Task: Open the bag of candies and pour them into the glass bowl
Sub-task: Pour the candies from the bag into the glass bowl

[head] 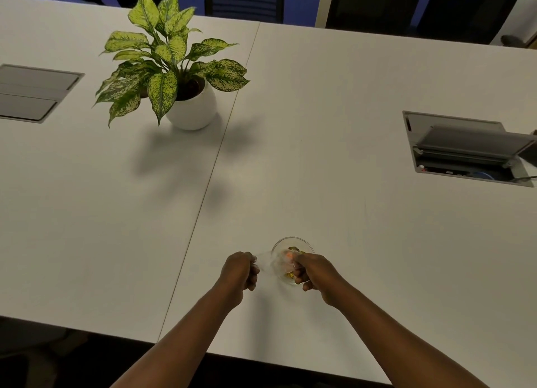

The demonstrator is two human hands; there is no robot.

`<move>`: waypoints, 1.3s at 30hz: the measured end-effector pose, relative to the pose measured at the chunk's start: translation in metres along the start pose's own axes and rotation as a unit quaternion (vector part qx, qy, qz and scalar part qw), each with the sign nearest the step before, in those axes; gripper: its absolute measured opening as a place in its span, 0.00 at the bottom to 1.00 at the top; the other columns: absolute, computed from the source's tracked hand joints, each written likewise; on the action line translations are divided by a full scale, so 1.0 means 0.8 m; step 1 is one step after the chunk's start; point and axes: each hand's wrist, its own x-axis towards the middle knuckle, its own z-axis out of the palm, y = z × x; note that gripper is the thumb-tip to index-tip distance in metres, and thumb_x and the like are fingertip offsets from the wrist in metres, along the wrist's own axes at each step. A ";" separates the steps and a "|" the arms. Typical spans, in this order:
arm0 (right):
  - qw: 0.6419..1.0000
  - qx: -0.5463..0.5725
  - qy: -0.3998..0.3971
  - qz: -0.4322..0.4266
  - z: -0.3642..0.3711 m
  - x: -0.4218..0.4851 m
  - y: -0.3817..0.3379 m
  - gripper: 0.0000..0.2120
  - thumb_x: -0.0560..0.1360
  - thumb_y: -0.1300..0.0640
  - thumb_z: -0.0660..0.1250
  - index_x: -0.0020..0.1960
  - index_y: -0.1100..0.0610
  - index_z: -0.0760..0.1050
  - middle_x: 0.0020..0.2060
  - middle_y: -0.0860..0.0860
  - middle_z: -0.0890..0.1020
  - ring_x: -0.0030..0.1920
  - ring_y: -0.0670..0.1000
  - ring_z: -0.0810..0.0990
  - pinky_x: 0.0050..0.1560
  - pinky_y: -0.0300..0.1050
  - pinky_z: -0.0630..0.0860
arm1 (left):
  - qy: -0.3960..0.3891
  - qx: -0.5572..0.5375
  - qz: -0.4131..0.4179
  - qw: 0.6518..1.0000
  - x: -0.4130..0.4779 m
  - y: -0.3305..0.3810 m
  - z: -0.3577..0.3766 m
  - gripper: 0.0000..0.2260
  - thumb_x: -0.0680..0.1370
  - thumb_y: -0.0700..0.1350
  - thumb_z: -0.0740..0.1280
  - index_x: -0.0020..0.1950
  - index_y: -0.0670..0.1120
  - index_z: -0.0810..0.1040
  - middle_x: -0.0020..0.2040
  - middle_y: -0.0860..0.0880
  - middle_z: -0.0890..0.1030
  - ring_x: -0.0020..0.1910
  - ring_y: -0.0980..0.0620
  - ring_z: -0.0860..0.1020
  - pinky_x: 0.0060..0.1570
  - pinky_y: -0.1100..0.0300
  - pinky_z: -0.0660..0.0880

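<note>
A small glass bowl point(292, 240) stands on the white table near the front edge, with a few yellow-wrapped candies point(294, 248) inside it. A clear plastic candy bag point(271, 264) is stretched between both hands, just above the bowl's near left side; an orange candy shows through it. My left hand point(239, 270) grips the bag's left end, left of the bowl. My right hand point(312, 270) grips the bag's right end and covers the bowl's near rim. The bag is blurred, so I cannot tell whether its mouth is open.
A potted plant point(190, 108) in a white pot stands at the back left. Grey cable hatches sit in the table at far left point(32, 92) and at right point(465, 149), the right one with its lid up. A seam point(209, 181) runs across the table. Chairs stand behind.
</note>
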 end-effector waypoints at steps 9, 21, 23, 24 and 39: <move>0.998 -0.027 0.042 -0.046 0.002 -0.002 0.004 0.10 0.78 0.52 0.69 0.52 0.59 0.79 0.37 0.49 0.86 0.33 0.47 0.81 0.30 0.40 0.75 | 0.035 0.137 0.127 0.982 -0.001 -0.013 -0.026 0.05 0.79 0.39 0.62 0.48 0.40 0.77 0.38 0.44 0.82 0.29 0.50 0.76 0.27 0.58 0.72; 0.989 -0.086 0.044 -0.112 0.042 0.005 -0.005 0.06 0.77 0.61 0.67 0.47 0.53 0.82 0.38 0.48 0.87 0.36 0.45 0.82 0.37 0.41 0.79 | 0.032 0.127 0.156 0.979 0.002 -0.028 -0.090 0.05 0.77 0.37 0.65 0.47 0.44 0.80 0.41 0.45 0.84 0.34 0.52 0.80 0.33 0.58 0.76; 0.988 -0.084 0.038 -0.122 0.055 0.011 -0.009 0.04 0.77 0.59 0.69 0.48 0.55 0.83 0.39 0.50 0.86 0.37 0.47 0.81 0.36 0.40 0.79 | 0.050 0.125 0.155 0.979 0.003 -0.030 -0.101 0.05 0.77 0.38 0.66 0.46 0.45 0.80 0.40 0.46 0.84 0.35 0.51 0.80 0.34 0.58 0.76; 0.987 -0.088 0.035 -0.129 0.061 0.015 -0.011 0.04 0.77 0.58 0.70 0.48 0.56 0.84 0.40 0.51 0.85 0.38 0.47 0.81 0.36 0.39 0.79 | 0.064 0.122 0.153 0.978 0.004 -0.031 -0.107 0.06 0.77 0.37 0.66 0.45 0.45 0.81 0.39 0.46 0.84 0.35 0.51 0.80 0.34 0.59 0.75; 0.943 -0.293 -0.019 -0.159 0.235 0.089 -0.073 0.11 0.76 0.65 0.63 0.50 0.59 0.84 0.46 0.52 0.84 0.51 0.55 0.84 0.57 0.53 0.82 | 0.226 0.121 0.100 0.961 0.040 -0.052 -0.252 0.04 0.78 0.45 0.69 0.49 0.46 0.82 0.44 0.48 0.83 0.47 0.46 0.82 0.42 0.58 0.75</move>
